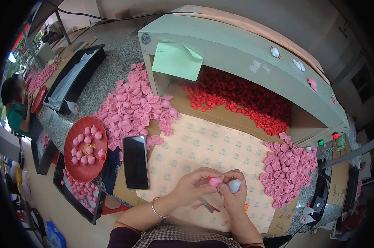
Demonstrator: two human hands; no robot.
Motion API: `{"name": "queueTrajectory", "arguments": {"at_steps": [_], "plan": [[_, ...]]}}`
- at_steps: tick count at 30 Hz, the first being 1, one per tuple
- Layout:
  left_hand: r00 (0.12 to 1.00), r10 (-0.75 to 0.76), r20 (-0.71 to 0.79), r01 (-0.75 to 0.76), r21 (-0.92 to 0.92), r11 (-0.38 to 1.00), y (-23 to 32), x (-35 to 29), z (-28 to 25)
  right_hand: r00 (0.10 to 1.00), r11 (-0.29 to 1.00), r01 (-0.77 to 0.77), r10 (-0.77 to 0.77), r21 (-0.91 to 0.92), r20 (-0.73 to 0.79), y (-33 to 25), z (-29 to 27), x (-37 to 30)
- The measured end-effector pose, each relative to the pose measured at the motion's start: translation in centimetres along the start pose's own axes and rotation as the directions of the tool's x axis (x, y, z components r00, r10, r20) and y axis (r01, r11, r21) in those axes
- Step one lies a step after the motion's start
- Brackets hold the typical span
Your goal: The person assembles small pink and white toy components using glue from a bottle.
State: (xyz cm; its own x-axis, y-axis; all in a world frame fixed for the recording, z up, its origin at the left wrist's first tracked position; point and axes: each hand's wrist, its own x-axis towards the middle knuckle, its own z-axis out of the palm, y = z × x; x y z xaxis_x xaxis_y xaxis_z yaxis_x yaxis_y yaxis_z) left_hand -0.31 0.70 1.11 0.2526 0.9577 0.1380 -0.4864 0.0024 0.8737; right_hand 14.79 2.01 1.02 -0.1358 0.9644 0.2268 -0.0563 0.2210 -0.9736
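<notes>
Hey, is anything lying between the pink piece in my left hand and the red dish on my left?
Yes. The phone lies flat between your left hand, holding the pink piece, and the red dish; dark cloth lies just beyond the phone.

Wall (302,20): dim grey, ahead of you
Floor (83,229): pale, low on your left
Worktop (118,43): speckled grey, stretching to your left
Light (12,57): 1 bright patch, far to your left
</notes>
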Motion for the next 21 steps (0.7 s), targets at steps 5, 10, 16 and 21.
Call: {"name": "queueTrajectory", "arguments": {"at_steps": [5, 10, 16, 21], "plan": [[0.997, 0.048, 0.067, -0.047, -0.016, 0.999, -0.4, 0.2, -0.1, 0.933, 0.878, -0.349, 0.359, 0.328, 0.031, -1.4, 0.6, 0.1], [0.999, -0.028, 0.044, 0.031, -0.073, 0.997, -0.4, 0.0, -0.2, 0.901, 0.798, -0.425, 0.420, 0.426, 0.113, -0.9, 0.0, 0.2], [0.997, -0.069, 0.033, 0.073, -0.113, 0.991, -0.4, 0.0, -0.1, 0.894, 0.753, -0.439, 0.422, 0.491, 0.152, -0.5, -0.3, 0.0], [0.998, -0.055, 0.016, 0.056, -0.116, 0.992, -0.6, 0.0, -0.3, 0.891, 0.754, -0.445, 0.426, 0.483, 0.155, -0.4, -0.1, 0.0]]}}
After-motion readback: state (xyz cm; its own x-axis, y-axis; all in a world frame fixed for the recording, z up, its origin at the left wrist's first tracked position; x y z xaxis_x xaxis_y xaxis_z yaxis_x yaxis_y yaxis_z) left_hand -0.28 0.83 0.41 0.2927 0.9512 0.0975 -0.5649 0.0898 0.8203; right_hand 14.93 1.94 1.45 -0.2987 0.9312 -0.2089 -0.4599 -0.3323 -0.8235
